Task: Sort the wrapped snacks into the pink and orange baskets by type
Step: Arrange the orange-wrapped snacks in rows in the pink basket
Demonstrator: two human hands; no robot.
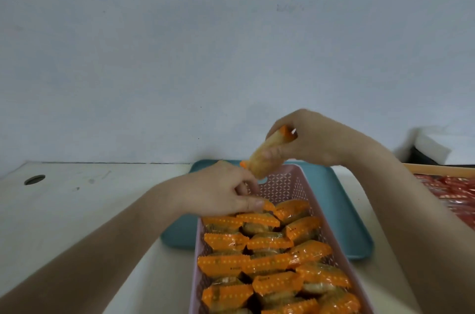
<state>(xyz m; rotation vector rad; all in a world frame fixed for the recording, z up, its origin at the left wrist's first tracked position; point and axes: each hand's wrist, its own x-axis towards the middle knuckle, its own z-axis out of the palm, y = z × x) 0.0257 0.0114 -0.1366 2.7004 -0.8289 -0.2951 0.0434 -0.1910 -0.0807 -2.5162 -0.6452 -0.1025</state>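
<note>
A long pink basket [280, 185] runs from the bottom middle toward the wall, filled with several orange-wrapped snacks [270, 243] laid in rows. My left hand [221, 189] rests at the far end of the rows, thumb and fingers pinching the end of one orange-wrapped snack [267, 207] in the basket. My right hand [308, 138] is raised above the basket's far end, shut on another orange-wrapped snack [267, 153] held tilted. The orange basket [442, 169] shows at the right edge, holding red-wrapped snacks [452, 190], partly hidden by my right forearm.
A teal tray [341, 210] lies under the pink basket on the white table [77, 210]. A round cable hole [34, 180] sits at the table's far left. A white block on a dark box [429, 146] stands at the far right by the wall.
</note>
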